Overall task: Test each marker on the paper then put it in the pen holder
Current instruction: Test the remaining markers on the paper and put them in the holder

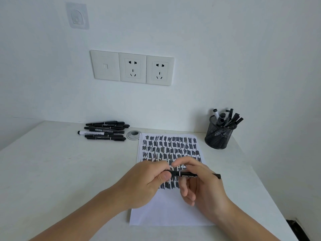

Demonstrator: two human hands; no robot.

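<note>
A black marker [188, 174] lies level above the paper [166, 211], gripped by both hands. My left hand [144, 181] closes around its left end, which is hidden in the fist. My right hand [203, 185] pinches the barrel, with the marker's right end poking out past it. Rows of black scribbles cover the upper part of the sheet. A pile of several black markers [104, 130] rests at the far left of the desk. The black mesh pen holder [219, 134] stands at the far right with several markers in it.
The white desk [60, 171] meets a white wall with an outlet panel [132, 67]. A round grey cable grommet [133, 135] sits between the marker pile and the paper. The desk's right edge [267, 188] drops off beside my right arm.
</note>
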